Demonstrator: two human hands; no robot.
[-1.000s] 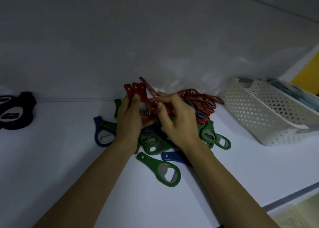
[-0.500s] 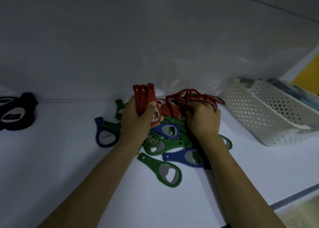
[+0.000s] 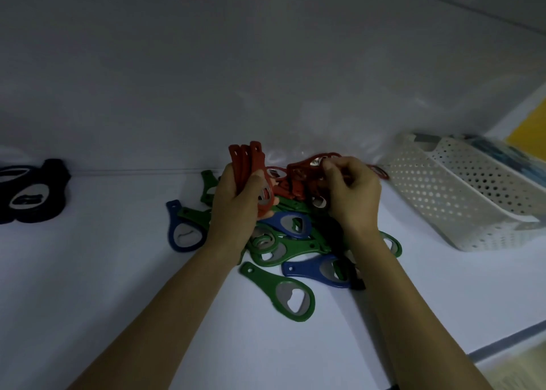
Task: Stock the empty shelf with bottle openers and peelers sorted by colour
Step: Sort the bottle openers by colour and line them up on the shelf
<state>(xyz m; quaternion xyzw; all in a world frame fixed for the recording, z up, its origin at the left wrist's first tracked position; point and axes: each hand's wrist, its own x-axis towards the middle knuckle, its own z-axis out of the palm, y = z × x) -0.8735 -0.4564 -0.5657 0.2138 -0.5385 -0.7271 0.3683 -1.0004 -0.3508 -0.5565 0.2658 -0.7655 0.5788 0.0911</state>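
Observation:
A heap of red, green and blue bottle openers lies on the white shelf (image 3: 88, 286) against the back wall. My left hand (image 3: 236, 209) grips a stack of red openers (image 3: 245, 165), handles pointing up. My right hand (image 3: 351, 197) pinches another red opener (image 3: 307, 168) lifted from the red pile behind. Green openers (image 3: 280, 292) and blue openers (image 3: 295, 224) lie loose under and in front of my hands. One blue opener (image 3: 183, 233) rests at the heap's left edge.
A group of black openers (image 3: 32, 197) sits at the far left by the wall. A white perforated basket (image 3: 461, 200) lies tilted at the right. The shelf's front edge (image 3: 502, 342) runs along the lower right.
My right hand left the left hand, reached into the red pile at the back, and now lifts a red opener from it. The left hand keeps its red stack, held slightly higher.

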